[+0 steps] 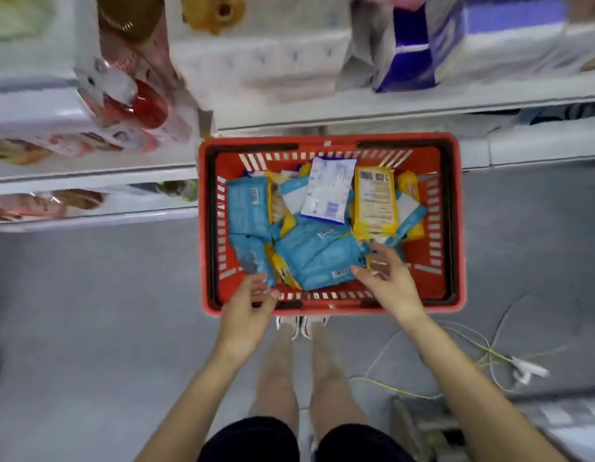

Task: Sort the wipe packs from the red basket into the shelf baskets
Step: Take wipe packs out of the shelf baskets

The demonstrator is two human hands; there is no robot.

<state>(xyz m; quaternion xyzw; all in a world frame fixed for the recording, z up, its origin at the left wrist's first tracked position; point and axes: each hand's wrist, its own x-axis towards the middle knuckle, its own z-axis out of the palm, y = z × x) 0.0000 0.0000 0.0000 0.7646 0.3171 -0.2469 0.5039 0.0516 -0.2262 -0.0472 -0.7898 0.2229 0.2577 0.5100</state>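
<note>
A red basket [454,228] stands on the grey floor in front of the shelves. Inside lie several wipe packs: blue packs [314,258], a yellow pack [375,203] at the right and a white pack [329,190] on top at the back. My left hand [247,310] hovers over the basket's near left rim, fingers loosely curled, holding nothing, its fingertips close to a blue pack [252,258]. My right hand [386,283] reaches in from the near right, fingers spread and relaxed just over the edge of the big blue pack.
White shelves [323,108] run along the back, with pink-and-red packages [136,101] at the left and blue-and-white boxes [456,45] at the right. Thin cables [483,351] lie on the floor at the right. My feet stand just behind the basket.
</note>
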